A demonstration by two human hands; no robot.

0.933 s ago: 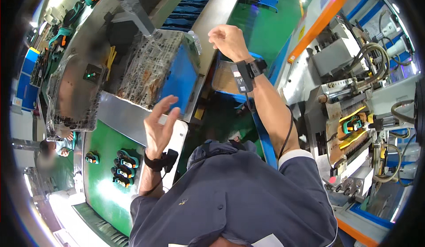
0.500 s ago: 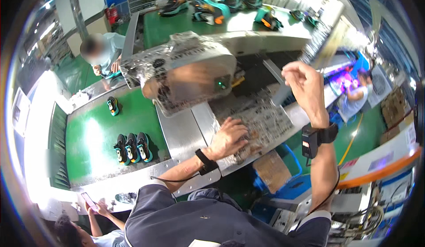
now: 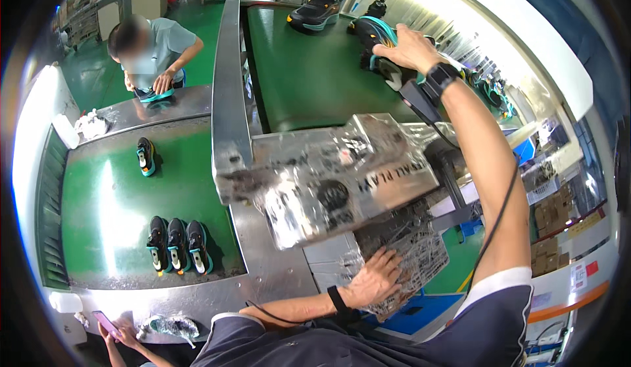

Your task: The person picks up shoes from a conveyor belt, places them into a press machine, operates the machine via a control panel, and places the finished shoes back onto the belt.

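Observation:
My right hand [image 3: 404,48] reaches far out over the upper green belt [image 3: 309,78] and grips a black shoe with teal trim [image 3: 369,33] from above. My left hand [image 3: 376,276] lies flat, fingers spread, on a worktop covered in printed foil [image 3: 420,249], just below a silver foil-wrapped machine housing [image 3: 328,176]. It holds nothing. Both wrists wear black bands with cables. A second black and teal shoe [image 3: 315,9] stands farther back on the same belt.
Three dark shoes [image 3: 177,243] stand side by side on the lower green belt [image 3: 105,209], with a single one [image 3: 145,155] behind them. A co-worker [image 3: 154,42] handles a teal shoe at the far steel table. Another person's hand holds a phone [image 3: 106,323] at the lower left.
The view has swung round to the belts. My right hand has stretched forward and closed on the shoe on the upper belt. My left hand stays pressed on the foil worktop.

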